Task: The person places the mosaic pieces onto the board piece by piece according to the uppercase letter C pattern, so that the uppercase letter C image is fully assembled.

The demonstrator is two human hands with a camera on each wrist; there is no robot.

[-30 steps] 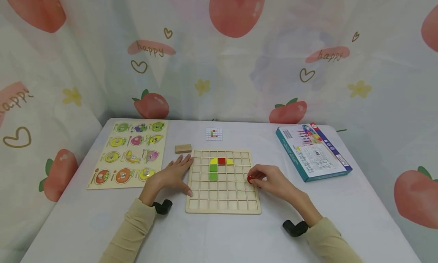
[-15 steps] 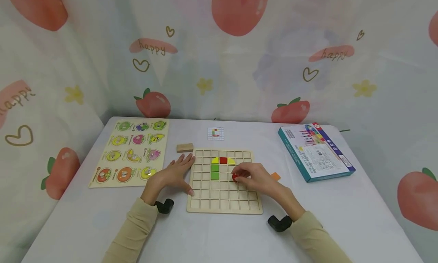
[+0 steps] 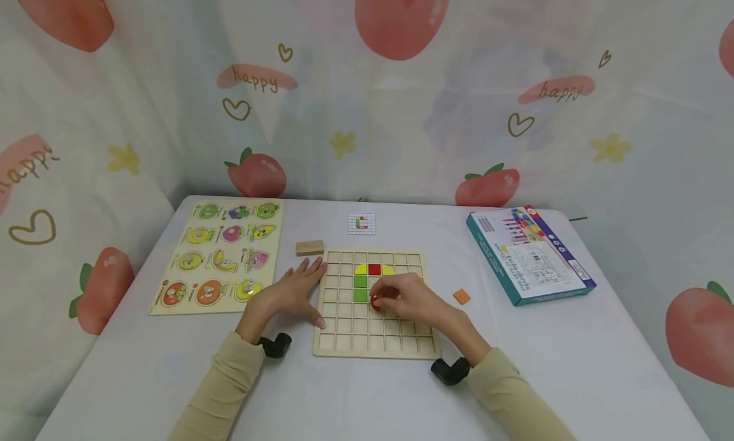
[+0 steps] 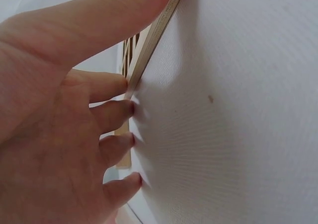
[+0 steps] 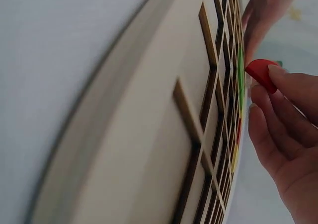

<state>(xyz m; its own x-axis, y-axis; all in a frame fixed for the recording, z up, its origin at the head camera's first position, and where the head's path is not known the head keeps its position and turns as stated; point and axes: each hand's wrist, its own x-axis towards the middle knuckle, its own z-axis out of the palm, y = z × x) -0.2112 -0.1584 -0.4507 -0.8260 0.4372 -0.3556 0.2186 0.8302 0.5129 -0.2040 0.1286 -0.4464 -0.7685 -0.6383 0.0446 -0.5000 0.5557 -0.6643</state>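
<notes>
A wooden grid board (image 3: 344, 342) lies flat on the white table. Two green square tiles (image 3: 360, 288), a red square tile (image 3: 374, 269) and two curved yellow tiles (image 3: 360, 269) sit in its cells. My right hand (image 3: 410, 297) pinches a red curved-edge tile (image 5: 262, 74) between thumb and fingers, just above the board and right of the lower green tile. With fingers spread, my left hand (image 3: 289, 292) rests on the table against the board's left edge; in the left wrist view, its fingertips (image 4: 130, 139) touch down beside that edge.
Behind the board lie a small pattern card (image 3: 362, 224) and a wooden block (image 3: 309, 248). A fruit puzzle board (image 3: 179, 272) is on the left. On the right are an orange square tile (image 3: 461, 296) and a teal-edged box (image 3: 530, 256).
My right hand has moved left from the board's right edge, carrying the red curved tile toward the green tiles. The orange tile has come into view. My left hand stays put.
</notes>
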